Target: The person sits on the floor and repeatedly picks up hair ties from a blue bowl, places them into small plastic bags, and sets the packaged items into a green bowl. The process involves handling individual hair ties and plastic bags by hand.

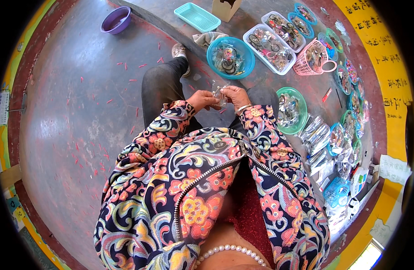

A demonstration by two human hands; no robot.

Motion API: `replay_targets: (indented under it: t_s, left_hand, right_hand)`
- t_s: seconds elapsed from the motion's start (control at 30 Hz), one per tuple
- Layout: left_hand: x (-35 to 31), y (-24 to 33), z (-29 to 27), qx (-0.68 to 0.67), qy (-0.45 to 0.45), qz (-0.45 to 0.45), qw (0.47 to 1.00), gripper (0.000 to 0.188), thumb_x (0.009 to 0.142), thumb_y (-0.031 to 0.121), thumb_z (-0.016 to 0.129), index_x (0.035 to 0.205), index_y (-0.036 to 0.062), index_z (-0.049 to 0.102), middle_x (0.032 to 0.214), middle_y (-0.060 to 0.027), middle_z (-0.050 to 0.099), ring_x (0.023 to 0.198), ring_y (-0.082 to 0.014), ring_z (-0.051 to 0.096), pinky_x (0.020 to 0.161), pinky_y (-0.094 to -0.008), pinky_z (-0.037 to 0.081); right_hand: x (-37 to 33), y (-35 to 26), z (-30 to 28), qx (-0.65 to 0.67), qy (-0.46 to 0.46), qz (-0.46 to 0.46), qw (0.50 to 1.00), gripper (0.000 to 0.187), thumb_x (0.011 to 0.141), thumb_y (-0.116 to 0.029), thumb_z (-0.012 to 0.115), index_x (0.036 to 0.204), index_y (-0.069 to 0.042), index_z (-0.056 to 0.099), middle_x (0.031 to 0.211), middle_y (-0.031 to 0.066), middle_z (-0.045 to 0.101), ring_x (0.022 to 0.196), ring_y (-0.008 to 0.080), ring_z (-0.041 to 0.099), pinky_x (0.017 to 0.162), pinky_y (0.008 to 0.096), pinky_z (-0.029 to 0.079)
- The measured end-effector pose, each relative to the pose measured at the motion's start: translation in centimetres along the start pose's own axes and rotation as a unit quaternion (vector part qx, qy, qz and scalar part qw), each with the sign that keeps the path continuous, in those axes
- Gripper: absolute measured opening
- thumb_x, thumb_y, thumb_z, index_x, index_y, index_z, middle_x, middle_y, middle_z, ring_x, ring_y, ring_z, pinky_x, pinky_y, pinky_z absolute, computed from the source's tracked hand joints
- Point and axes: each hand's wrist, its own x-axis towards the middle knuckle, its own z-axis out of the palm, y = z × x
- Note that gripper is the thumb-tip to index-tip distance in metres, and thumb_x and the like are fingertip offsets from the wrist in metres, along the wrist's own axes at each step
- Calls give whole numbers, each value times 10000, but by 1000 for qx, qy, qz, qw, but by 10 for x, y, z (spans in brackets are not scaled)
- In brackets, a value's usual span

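Between my knees, my left hand (pixel 202 100) and my right hand (pixel 236 96) meet at a small clear plastic bag (pixel 219 86). Fingers of both hands pinch it from either side. Something small may lie inside the bag, too fine to make out. Just beyond my hands stands a blue basin (pixel 248 63) with bagged items and dark rings in it. To the right of my knee, a green basin (pixel 302 118) holds several shiny clear packets.
Two white trays (pixel 282 70) of bagged pieces and a pink basket (pixel 301 68) stand at the far right. Silvery packets (pixel 316 135) lie in a pile nearer me. A purple basin (pixel 113 29) and a turquoise tray (pixel 197 17) are farther off. Red scraps dot the floor.
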Motion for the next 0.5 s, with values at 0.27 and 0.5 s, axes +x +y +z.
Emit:
replay_targets:
  t_s: [0.27, 0.5]
  left_hand:
    - [-7, 11, 6, -62, 72, -3, 995, 136, 788, 170, 563, 836, 44, 575, 729, -53, 617, 487, -67, 472, 415, -174, 341]
    - [1, 3, 1, -150, 165, 43, 974, 109, 793, 178, 567, 809, 72, 546, 694, -23, 577, 483, -66, 475, 397, -175, 336]
  right_hand:
    - [-4, -7, 1, -51, -32, 21, 998, 164, 759, -203, 616, 835, -59, 597, 710, -4, 595, 610, 67, 539, 562, 191, 406]
    - [-6, -9, 2, -82, -53, 56, 994, 159, 760, -193, 609, 856, -68, 588, 725, 3, 599, 625, 72, 551, 563, 182, 403]
